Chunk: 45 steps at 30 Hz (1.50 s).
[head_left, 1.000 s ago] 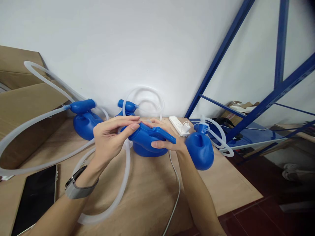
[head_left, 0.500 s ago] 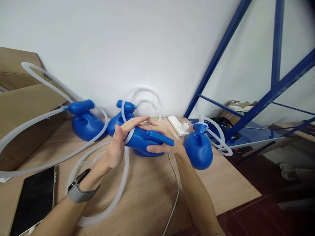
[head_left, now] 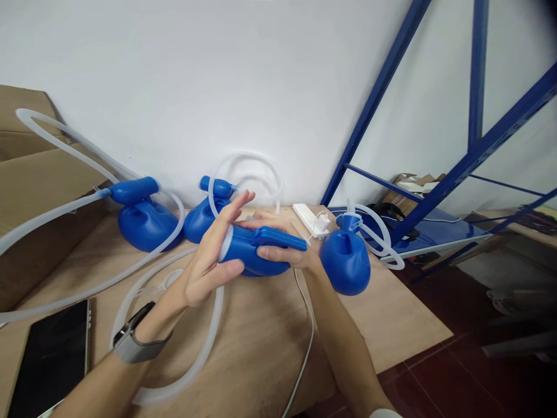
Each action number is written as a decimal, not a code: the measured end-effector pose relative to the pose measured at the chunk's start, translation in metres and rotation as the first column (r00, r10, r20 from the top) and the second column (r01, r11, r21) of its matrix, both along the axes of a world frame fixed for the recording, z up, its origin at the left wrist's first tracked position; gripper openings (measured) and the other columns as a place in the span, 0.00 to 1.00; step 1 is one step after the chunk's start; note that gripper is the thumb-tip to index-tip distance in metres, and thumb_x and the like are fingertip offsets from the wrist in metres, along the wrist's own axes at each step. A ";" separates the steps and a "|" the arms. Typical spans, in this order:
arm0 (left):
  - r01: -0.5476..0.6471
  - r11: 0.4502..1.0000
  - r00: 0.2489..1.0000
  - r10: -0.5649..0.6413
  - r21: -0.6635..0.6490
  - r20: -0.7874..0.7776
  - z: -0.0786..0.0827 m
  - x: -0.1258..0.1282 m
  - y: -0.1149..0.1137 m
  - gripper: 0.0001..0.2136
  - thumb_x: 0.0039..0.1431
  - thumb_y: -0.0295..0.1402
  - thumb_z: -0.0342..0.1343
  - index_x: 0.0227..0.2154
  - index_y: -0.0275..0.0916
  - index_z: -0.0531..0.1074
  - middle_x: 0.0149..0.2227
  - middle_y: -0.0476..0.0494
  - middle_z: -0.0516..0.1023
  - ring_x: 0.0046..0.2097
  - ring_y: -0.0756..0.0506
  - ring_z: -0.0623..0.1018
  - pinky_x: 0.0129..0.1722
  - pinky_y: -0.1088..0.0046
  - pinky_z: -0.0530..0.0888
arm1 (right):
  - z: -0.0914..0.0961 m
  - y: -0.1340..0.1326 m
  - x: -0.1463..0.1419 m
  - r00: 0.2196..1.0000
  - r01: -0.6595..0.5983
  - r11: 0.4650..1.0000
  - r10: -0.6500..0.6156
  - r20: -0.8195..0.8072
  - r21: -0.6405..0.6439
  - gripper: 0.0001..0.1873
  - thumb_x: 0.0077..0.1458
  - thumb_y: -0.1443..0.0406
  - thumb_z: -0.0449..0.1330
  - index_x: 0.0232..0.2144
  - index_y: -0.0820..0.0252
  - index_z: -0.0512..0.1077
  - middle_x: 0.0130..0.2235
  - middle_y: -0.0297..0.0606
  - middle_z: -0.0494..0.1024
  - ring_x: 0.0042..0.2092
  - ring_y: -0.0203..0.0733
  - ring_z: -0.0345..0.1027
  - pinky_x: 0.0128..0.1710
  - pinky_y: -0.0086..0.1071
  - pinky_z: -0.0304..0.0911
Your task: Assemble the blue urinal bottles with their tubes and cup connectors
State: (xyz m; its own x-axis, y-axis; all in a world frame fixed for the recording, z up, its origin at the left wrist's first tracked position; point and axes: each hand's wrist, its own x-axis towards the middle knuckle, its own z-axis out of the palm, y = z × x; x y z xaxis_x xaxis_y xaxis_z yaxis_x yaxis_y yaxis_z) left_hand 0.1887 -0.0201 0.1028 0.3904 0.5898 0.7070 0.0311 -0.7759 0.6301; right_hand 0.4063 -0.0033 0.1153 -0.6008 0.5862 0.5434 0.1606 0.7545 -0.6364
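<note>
1. While holding the blue, handled plastic bottle (head_left: 244, 245) over the brown wooden counter (head_left: 270, 325) with the right hand (head_left: 304, 259), spreads the left hand (head_left: 202, 273) against its white rim (head_left: 225, 244).
2. Has swung the left thumb (head_left: 228, 270) down, likely bracing.

Soft light, apparently from overhead, brightens a white wall (head_left: 217, 87) and throws diffuse shadows across a wooden tabletop (head_left: 261, 354). The left hand (head_left: 209, 264) and 1 handheld blue container (head_left: 244, 248) show clear outlines; a sheen marks the blue shelf (head_left: 452, 235). At lower right, the red floor (head_left: 435, 377) falls dim and smeary, beneath a blackened upper corner and wide-angle stretching.
</note>
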 end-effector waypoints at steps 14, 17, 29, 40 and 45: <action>-0.261 0.965 0.948 0.253 -0.014 -0.192 0.030 -0.061 0.034 0.14 0.62 0.44 0.60 0.43 0.43 0.80 0.40 0.46 0.84 0.43 0.40 0.83 0.47 0.64 0.79 | -0.022 0.013 -0.016 0.954 0.167 0.940 -0.231 -0.194 -0.296 0.50 0.54 0.36 0.65 0.71 0.48 0.59 0.59 0.44 0.70 0.50 0.46 0.73 0.39 0.34 0.75; -0.183 0.979 0.906 0.132 -0.091 -0.402 0.031 -0.057 0.028 0.20 0.65 0.47 0.56 0.52 0.41 0.77 0.37 0.47 0.83 0.35 0.44 0.81 0.34 0.70 0.76 | -0.021 0.012 -0.018 0.943 0.046 0.905 -0.180 -0.281 -0.423 0.48 0.60 0.29 0.46 0.73 0.44 0.56 0.56 0.45 0.69 0.43 0.43 0.73 0.18 0.24 0.59; -0.235 0.971 0.897 0.236 0.048 -0.375 0.018 -0.023 0.027 0.14 0.68 0.44 0.53 0.41 0.41 0.79 0.34 0.48 0.84 0.33 0.45 0.80 0.35 0.71 0.71 | -0.019 0.000 -0.028 0.953 0.152 0.885 -0.250 -0.174 -0.441 0.50 0.61 0.29 0.31 0.70 0.45 0.63 0.56 0.44 0.73 0.51 0.48 0.73 0.33 0.31 0.71; -0.340 0.931 0.933 0.317 -0.133 -0.171 0.019 -0.042 0.037 0.14 0.64 0.48 0.58 0.39 0.43 0.77 0.32 0.48 0.83 0.36 0.42 0.81 0.41 0.67 0.75 | 0.003 0.001 0.041 0.863 0.481 0.868 -0.494 -0.110 -0.126 0.42 0.65 0.32 0.40 0.59 0.50 0.75 0.54 0.44 0.79 0.59 0.52 0.71 0.61 0.50 0.65; -0.346 0.916 0.938 0.338 -0.201 -0.077 0.021 -0.046 0.040 0.13 0.63 0.47 0.59 0.38 0.43 0.76 0.31 0.46 0.82 0.36 0.41 0.81 0.41 0.66 0.76 | 0.005 -0.008 0.069 0.879 0.404 0.873 -0.288 0.381 -0.274 0.29 0.55 0.45 0.70 0.52 0.53 0.80 0.52 0.41 0.83 0.56 0.54 0.75 0.60 0.48 0.68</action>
State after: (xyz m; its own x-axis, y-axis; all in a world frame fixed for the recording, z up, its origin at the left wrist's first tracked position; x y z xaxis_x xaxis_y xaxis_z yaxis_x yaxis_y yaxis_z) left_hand 0.1423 0.0200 0.1237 0.1642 0.8242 0.5419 0.2998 -0.5651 0.7686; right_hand 0.4749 -0.0108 0.1205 -0.4289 0.8988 0.0906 0.6075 0.3612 -0.7075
